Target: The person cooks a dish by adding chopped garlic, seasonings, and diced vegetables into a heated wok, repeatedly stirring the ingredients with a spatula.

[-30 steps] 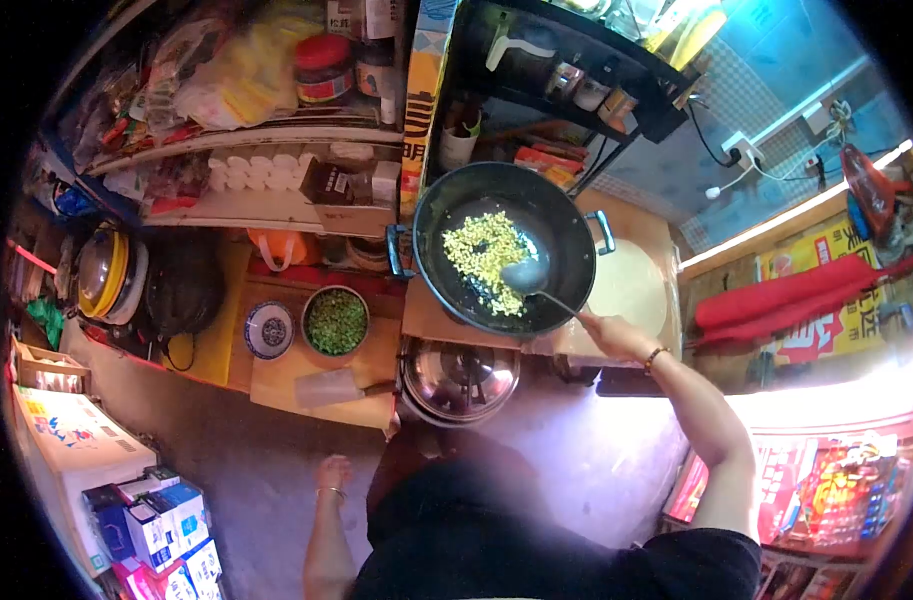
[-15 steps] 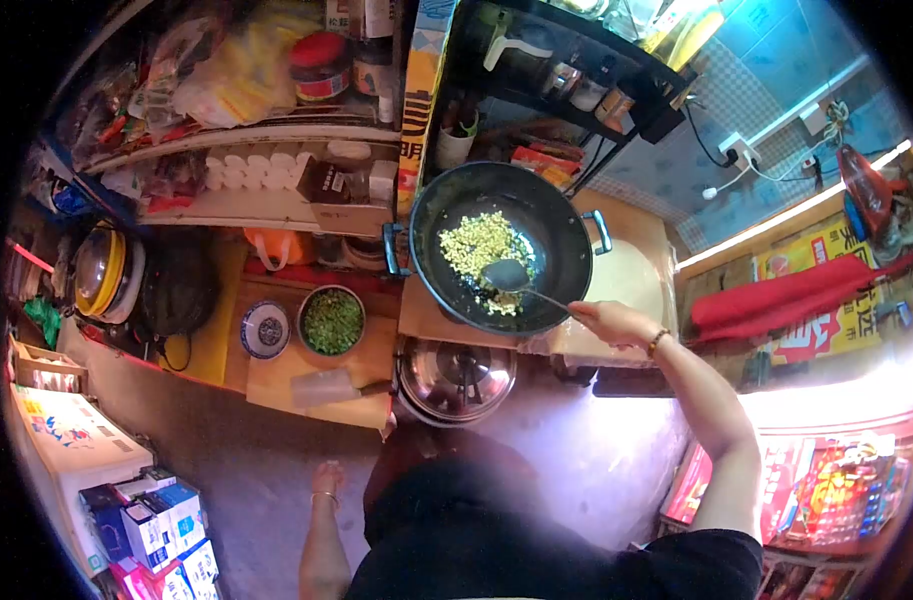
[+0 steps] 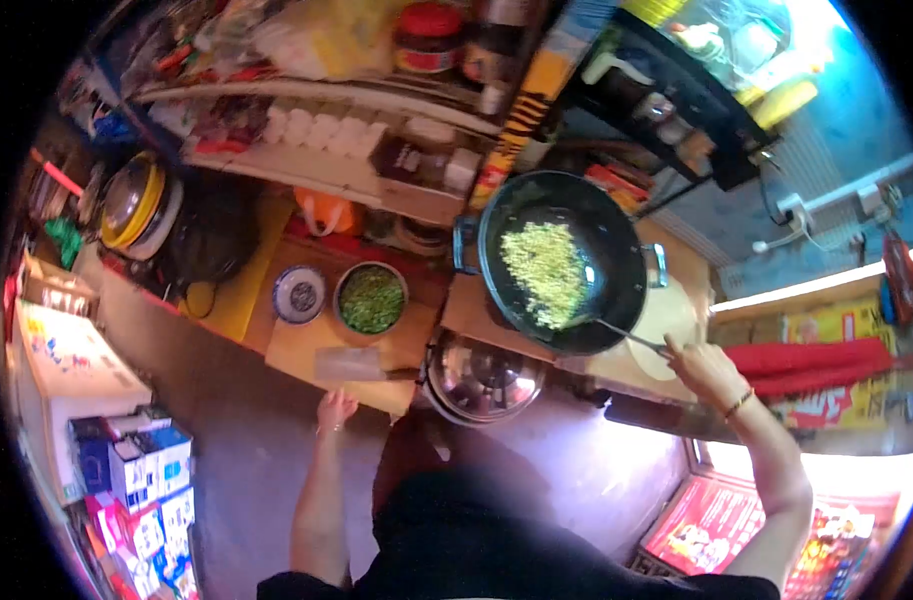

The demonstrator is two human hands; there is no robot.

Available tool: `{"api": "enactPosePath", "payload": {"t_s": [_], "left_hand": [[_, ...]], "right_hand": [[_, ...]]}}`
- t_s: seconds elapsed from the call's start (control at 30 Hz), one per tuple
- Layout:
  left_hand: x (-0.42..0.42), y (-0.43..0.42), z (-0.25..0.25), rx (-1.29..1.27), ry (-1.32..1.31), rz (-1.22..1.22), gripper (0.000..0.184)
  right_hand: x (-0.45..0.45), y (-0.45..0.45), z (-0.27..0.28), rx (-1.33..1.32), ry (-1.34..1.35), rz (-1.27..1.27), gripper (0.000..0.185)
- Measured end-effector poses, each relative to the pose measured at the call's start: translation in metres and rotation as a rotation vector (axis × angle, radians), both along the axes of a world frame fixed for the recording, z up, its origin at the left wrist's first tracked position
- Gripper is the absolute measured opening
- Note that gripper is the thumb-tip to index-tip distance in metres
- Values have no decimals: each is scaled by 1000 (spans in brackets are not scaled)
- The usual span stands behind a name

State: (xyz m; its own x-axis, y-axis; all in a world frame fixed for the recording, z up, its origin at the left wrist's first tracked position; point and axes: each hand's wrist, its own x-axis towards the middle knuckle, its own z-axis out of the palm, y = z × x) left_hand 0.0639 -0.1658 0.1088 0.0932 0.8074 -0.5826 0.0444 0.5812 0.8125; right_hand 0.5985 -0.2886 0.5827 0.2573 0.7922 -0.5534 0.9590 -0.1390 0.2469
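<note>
My right hand [image 3: 708, 373] is closed around the handle of a ladle [image 3: 631, 335], which reaches into a large black wok [image 3: 613, 240]. Chopped pale yellow-green pieces [image 3: 546, 268] lie heaped in the wok, and the ladle's bowl is hard to make out at their lower edge. My left hand [image 3: 336, 409] is empty, its fingers slightly bent and apart, just in front of the cutting board [image 3: 288, 345]. A cleaver [image 3: 348, 364] lies flat on that board, close to the hand. Behind it stand a bowl of chopped greens [image 3: 372, 302] and a blue-and-white bowl [image 3: 298, 295].
A shiny lidded pot [image 3: 481, 375] sits low in front of the wok. Shelves [image 3: 326, 182] with jars and boxes rise behind the counter. A black rack [image 3: 666, 120] stands behind the wok, and boxes [image 3: 151, 465] are stacked at the lower left.
The view has turned, so the scene sits lower and further right. My left hand has risen towards the board and cleaver. The ladle has moved to the food's lower edge, and the pieces are more gathered.
</note>
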Motion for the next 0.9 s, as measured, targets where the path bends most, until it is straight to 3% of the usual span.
{"api": "enactPosePath", "payload": {"t_s": [0.03,0.13,0.2,0.3,0.4,0.57,0.67,0.73,0.8,0.9], "left_hand": [[14,22,2,-161,-162,150,25],[51,71,-3,-194,-243,334,24],[77,103,-35,-264,-124,299,17],[95,127,-84,-347,-223,353,16],[101,139,-156,-424,-166,447,23],[104,144,-147,-459,-217,405,35],[102,145,-138,-508,-244,393,39],[86,138,-161,-468,-322,366,43],[82,123,-121,-421,-292,344,44],[65,96,-55,-337,-294,297,46]], "right_hand": [[-3,0,-15,8,-51,50,33],[0,15,-63,123,4,-73,41],[7,35,-89,149,11,-178,41],[16,68,-110,461,207,-221,42],[1,88,-134,446,232,-299,44],[-46,36,-80,396,343,-306,43],[-70,15,-44,331,477,-503,46],[-71,7,-49,274,462,-372,43],[-66,20,-68,306,393,-341,42],[-24,38,-118,554,398,-346,44]]}}
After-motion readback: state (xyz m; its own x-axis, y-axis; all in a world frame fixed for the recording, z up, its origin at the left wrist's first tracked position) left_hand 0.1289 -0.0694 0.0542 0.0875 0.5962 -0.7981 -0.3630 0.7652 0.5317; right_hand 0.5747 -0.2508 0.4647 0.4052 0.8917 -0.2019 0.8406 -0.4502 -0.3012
